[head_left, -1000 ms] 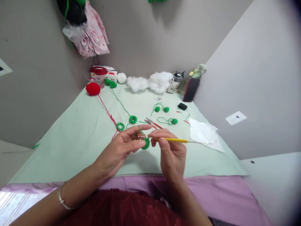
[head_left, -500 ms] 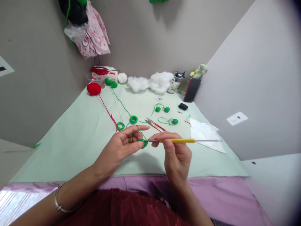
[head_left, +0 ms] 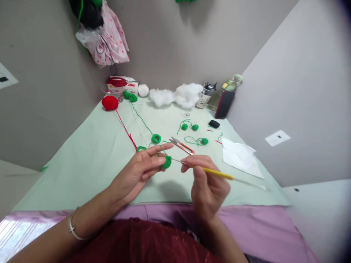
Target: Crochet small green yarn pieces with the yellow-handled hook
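Observation:
Between the thumb and fingers of my left hand (head_left: 145,168) is a small round green crochet piece (head_left: 166,162). Green yarn (head_left: 163,150) runs from it up over my raised left index finger. My right hand (head_left: 210,179) grips a crochet hook (head_left: 216,172) by its yellow handle, and the thin metal tip points left at the piece's upper right edge. Whether the tip sits in a loop is too small to tell. Just beyond my fingertips lie orange-handled thread snips (head_left: 182,146). Green yarn rings (head_left: 156,138) are close behind my left hand, one partly hidden by it.
Small green crocheted balls (head_left: 204,141) with yarn tails lie beyond the snips. White stuffing (head_left: 188,95), a red yarn ball (head_left: 110,103), a white yarn ball (head_left: 143,90), a pen cup (head_left: 203,98) and a phone (head_left: 225,105) line the back. White paper (head_left: 241,157) lies at right.
My left hand has turned, so the green piece now shows its round face. My right hand has moved slightly right, and the hook now slopes down to the right.

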Demonstrator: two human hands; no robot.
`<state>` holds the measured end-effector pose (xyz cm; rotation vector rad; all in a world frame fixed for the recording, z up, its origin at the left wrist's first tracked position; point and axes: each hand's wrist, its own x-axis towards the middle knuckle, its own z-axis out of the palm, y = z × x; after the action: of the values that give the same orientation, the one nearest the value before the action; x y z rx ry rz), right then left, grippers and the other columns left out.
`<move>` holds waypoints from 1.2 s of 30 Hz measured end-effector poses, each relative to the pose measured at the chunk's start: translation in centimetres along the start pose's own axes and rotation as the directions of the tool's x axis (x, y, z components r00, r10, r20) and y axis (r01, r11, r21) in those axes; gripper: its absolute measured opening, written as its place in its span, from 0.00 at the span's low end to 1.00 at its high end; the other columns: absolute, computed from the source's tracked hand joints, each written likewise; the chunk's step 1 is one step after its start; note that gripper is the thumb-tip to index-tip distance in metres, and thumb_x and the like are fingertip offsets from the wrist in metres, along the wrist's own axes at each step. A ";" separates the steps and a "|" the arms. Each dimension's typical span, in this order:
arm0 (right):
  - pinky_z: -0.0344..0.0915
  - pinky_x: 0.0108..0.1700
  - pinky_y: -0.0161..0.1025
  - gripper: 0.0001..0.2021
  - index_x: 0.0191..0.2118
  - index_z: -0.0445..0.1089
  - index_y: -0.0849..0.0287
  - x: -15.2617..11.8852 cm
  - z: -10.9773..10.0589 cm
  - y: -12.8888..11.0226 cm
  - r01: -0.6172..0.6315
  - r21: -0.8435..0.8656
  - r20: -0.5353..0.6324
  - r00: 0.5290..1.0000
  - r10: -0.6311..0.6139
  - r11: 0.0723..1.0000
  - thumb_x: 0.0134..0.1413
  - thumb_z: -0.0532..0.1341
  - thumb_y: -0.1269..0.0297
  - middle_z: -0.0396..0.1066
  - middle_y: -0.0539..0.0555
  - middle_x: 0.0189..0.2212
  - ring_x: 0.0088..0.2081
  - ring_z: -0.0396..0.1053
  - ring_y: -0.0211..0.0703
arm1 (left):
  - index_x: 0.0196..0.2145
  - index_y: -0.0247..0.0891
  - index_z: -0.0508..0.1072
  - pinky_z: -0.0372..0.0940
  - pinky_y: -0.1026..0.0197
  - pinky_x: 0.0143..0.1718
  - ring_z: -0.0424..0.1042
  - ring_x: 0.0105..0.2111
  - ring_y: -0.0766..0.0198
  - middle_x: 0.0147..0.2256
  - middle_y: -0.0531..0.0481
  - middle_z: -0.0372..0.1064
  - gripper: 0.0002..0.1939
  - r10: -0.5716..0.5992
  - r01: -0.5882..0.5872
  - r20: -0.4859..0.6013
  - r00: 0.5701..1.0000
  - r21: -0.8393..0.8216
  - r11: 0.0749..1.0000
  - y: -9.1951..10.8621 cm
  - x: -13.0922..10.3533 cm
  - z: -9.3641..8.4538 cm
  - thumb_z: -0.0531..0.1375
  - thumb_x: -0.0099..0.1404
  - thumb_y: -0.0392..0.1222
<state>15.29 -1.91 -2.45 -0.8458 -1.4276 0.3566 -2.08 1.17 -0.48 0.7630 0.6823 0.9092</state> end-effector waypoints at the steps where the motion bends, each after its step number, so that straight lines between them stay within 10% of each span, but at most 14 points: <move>1: 0.73 0.36 0.42 0.12 0.44 0.79 0.52 0.3 0.0 0.0 -0.070 0.074 -0.007 0.997 0.070 0.995 0.71 0.57 0.71 0.77 0.51 0.33 0.32 0.73 0.40 | 0.52 0.45 0.84 0.53 0.68 0.27 0.51 0.23 0.75 0.30 0.57 0.64 0.19 0.015 -0.015 0.010 1.000 0.021 1.000 0.0 0.0 0.0 0.73 0.62 0.42; 10: 0.75 0.44 0.45 0.12 0.48 0.80 0.50 0.1 0.4 0.1 -0.005 0.027 0.106 0.994 0.002 1.000 0.69 0.60 0.71 0.81 0.53 0.39 0.41 0.77 0.44 | 0.57 0.50 0.81 0.60 0.65 0.42 0.67 0.39 0.66 0.36 0.53 0.74 0.24 0.121 -0.121 0.007 0.993 0.137 0.983 -0.5 -0.1 0.5 0.73 0.63 0.42; 16: 0.73 0.33 0.39 0.11 0.39 0.79 0.54 1.2 -0.4 0.5 -0.256 0.320 0.049 0.966 0.254 0.912 0.71 0.60 0.62 0.77 0.51 0.30 0.29 0.73 0.39 | 0.53 0.46 0.84 0.49 0.66 0.25 0.55 0.27 0.71 0.32 0.54 0.65 0.24 -0.090 0.088 0.108 0.990 0.024 0.996 0.4 -0.1 0.0 0.75 0.58 0.44; 21: 0.71 0.30 0.38 0.11 0.37 0.77 0.55 1.1 0.0 0.8 -0.327 0.361 0.121 0.945 0.304 0.873 0.70 0.61 0.58 0.76 0.52 0.29 0.28 0.72 0.39 | 0.49 0.49 0.85 0.52 0.66 0.26 0.55 0.26 0.72 0.34 0.54 0.67 0.20 0.010 -0.014 0.078 0.997 0.052 0.999 -0.2 0.0 0.3 0.75 0.58 0.41; 30: 0.73 0.34 0.38 0.10 0.44 0.80 0.51 0.3 0.8 0.2 -0.190 0.114 0.046 0.981 0.186 0.975 0.70 0.60 0.68 0.80 0.51 0.35 0.32 0.74 0.38 | 0.53 0.48 0.83 0.57 0.64 0.30 0.60 0.30 0.67 0.36 0.53 0.73 0.17 0.202 -0.188 -0.033 0.979 0.245 0.951 -1.1 -0.2 0.6 0.70 0.66 0.45; 36: 0.77 0.42 0.45 0.16 0.51 0.80 0.47 -0.6 0.7 0.4 0.255 -0.308 0.095 0.967 -0.237 0.916 0.64 0.64 0.75 0.80 0.56 0.45 0.44 0.78 0.46 | 0.56 0.43 0.81 0.54 0.65 0.29 0.52 0.25 0.72 0.29 0.56 0.65 0.26 0.033 -0.033 -0.059 0.998 -0.005 0.999 -0.6 0.2 0.9 0.74 0.60 0.44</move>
<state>14.66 -1.83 -3.20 -0.9050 -1.6497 -0.0472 -1.06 0.88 -0.53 0.7463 0.7199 0.9664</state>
